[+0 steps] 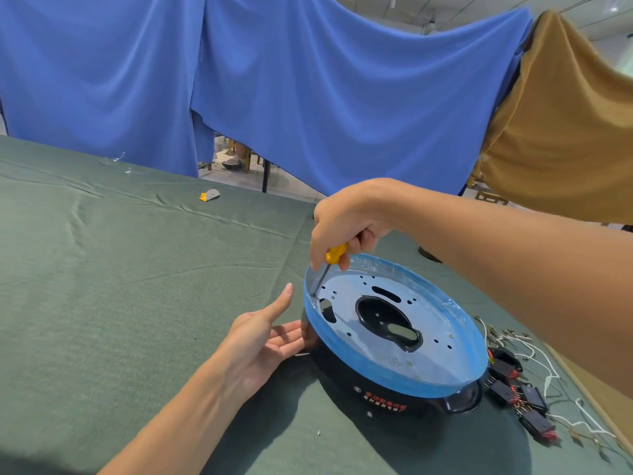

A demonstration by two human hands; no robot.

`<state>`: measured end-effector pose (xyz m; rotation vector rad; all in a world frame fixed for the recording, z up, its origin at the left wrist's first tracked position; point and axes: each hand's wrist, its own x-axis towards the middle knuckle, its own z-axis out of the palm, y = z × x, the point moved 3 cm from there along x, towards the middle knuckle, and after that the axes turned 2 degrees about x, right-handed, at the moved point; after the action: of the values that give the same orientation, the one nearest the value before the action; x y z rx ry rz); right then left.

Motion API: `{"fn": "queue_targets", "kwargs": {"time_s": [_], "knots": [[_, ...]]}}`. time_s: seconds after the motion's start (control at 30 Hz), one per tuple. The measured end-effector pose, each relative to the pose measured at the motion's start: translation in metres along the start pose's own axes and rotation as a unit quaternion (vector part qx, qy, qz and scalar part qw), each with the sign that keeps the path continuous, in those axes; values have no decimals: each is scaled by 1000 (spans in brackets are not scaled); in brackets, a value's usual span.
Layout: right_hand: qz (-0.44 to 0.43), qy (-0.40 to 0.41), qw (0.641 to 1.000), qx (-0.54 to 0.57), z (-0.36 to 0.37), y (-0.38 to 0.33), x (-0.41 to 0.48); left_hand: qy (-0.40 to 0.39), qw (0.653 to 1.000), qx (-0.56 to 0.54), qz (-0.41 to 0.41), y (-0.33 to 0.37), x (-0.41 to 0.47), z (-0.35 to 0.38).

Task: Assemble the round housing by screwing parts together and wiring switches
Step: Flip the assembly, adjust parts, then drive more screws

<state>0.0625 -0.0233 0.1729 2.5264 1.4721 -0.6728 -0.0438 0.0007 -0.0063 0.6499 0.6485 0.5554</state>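
The round housing (373,385) is sitting on the green cloth (137,286) at the near right of the table. The right hand (346,217) is gripping a yellow screwdriver (335,254), fingers curled round the handle, and is pressing its tip onto the metal plate (442,344) at the housing's left edge. The left hand (263,341) is lying open, palm up, its straight fingers touching the housing's black left side. Black switches (513,392) with white wires (549,375) are lying just right of the housing.

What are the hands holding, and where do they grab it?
The right hand grips the yellow-handled screwdriver by its handle. The open left hand holds nothing.
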Motion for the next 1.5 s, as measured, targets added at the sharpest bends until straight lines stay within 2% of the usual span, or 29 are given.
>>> {"fn": "queue_targets", "kwargs": {"time_s": [0.2, 0.53, 0.87, 1.03, 1.4, 1.5], "knots": [[-43, 17, 999, 20, -20, 6, -13, 58, 991, -117, 2, 1, 7, -3], [-73, 8, 994, 82, -20, 23, -16, 30, 967, -252, -40, 3, 7, -3], [-97, 33, 991, 82, -22, 20, -20, 17, 976, -218, -14, 6, 8, -3], [-99, 28, 991, 86, -22, 24, -22, -9, 984, -175, -36, 4, 5, -5], [-115, 30, 991, 61, -18, 18, -23, -3, 995, -95, -34, 7, -1, -2], [-89, 11, 995, 53, -17, 13, -22, 10, 996, -86, -30, 5, -1, -2]]}}
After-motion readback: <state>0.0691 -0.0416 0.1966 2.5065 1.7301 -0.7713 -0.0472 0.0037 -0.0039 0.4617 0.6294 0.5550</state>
